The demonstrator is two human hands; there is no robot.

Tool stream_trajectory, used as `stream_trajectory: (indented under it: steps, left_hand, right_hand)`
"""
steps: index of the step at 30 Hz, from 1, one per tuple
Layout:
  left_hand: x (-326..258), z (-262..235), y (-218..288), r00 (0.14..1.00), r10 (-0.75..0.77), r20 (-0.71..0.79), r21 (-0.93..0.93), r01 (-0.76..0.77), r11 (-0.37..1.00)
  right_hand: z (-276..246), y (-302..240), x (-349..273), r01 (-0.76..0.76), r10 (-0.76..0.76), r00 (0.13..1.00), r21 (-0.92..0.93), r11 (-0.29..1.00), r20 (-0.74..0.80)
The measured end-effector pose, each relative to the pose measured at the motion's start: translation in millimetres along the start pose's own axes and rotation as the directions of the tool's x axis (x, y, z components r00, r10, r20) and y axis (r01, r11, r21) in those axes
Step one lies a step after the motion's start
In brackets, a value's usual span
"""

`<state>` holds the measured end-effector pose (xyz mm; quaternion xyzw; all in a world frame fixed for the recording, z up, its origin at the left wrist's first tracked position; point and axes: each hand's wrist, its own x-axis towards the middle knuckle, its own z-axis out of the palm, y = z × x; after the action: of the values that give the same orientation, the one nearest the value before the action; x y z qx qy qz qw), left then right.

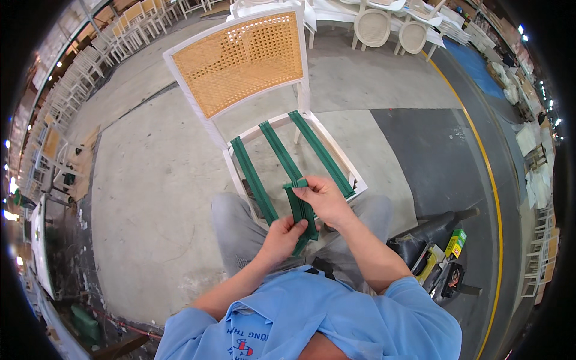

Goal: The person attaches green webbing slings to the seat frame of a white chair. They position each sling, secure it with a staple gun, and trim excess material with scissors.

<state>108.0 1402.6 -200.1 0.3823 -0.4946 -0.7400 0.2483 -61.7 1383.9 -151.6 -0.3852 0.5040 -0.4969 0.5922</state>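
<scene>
Right in front of me is a white chair frame (224, 161) with a woven cane back panel (246, 57). Three green webbing straps cross its open seat: a left strap (255, 180), a middle strap (281, 147) and a right strap (322, 153). Over the front of the seat, a folded length of green webbing (300, 207) is between my hands. My right hand (327, 203) pinches its upper end, close to the middle strap. Lower down, my left hand (279, 239) grips it between thumb and fingers. Whether this length joins the middle strap, I cannot tell.
On the floor at my right, a green and yellow box (456, 243) lies among tools and dark items. Rows of white chairs (78, 78) line the left side. Chairs with round panels (372, 29) stand at the back. A yellow floor line (497, 210) curves along the right.
</scene>
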Motion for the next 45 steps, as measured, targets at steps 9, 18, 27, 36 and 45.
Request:
stream_trajectory:
  steps: [9,18,27,36,45]
  left_hand:
    - [11.7,-30.1,22.5,0.886,0.256,-0.386,0.005,-0.276,0.961]
    - [30.2,-42.7,44.2,0.920,0.312,-0.239,0.057,-0.307,0.950]
    - [59.7,-58.7,103.4,0.771,0.489,0.407,0.002,-0.536,0.844]
    - [43.6,-28.1,41.2,0.965,0.250,-0.081,-0.428,-0.260,0.866]
    - [33.9,-37.7,30.2,0.951,0.170,-0.259,-0.279,-0.243,0.929]
  right_hand:
    - [1.4,37.5,6.4,-0.104,0.111,0.986,-0.065,0.992,0.123]
    - [-18.5,28.5,13.3,0.003,-0.005,0.995,0.023,1.000,0.099]
    - [-23.9,-10.6,16.5,0.035,-0.152,0.857,0.239,0.970,0.492]
    - [-16.2,20.2,4.1,0.231,-0.253,0.950,-0.133,0.964,-0.184]
    - [0.7,34.2,4.6,0.419,-0.447,0.886,-0.196,0.887,-0.127]
